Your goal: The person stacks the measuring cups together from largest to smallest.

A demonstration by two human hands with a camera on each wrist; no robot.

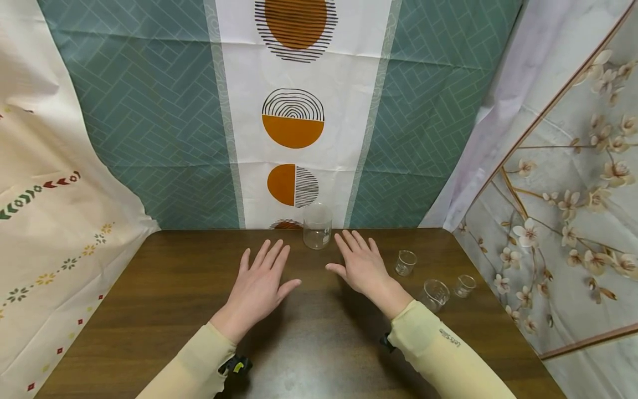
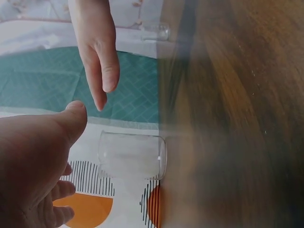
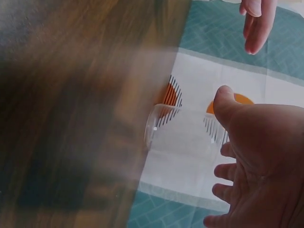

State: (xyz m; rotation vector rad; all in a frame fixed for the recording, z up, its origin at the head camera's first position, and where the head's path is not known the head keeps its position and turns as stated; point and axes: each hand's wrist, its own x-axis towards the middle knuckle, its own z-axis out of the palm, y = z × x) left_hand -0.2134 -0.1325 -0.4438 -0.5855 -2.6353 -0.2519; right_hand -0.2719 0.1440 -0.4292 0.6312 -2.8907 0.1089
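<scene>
Both hands are held over the table with fingers spread and nothing in them. My left hand (image 1: 256, 288) is left of centre, its thumb pointing inward. The right hand (image 1: 364, 266) mirrors it on the other side. Between and beyond the fingertips, a large clear glass beaker (image 1: 317, 230) stands upright near the table's back edge. Neither hand touches it. In the left wrist view, the same large beaker (image 2: 133, 154) appears past the left thumb, with the right hand (image 2: 97, 47) above. The right wrist view shows the large beaker (image 3: 185, 133) faintly, beyond the right fingers.
Three smaller glass beakers stand on the right of the table: a small beaker (image 1: 406, 263), a medium beaker (image 1: 435, 295) beside the right forearm, and another small beaker (image 1: 465, 286) near the right edge. The brown wooden table (image 1: 164, 288) meets a patterned curtain (image 1: 164, 111) behind.
</scene>
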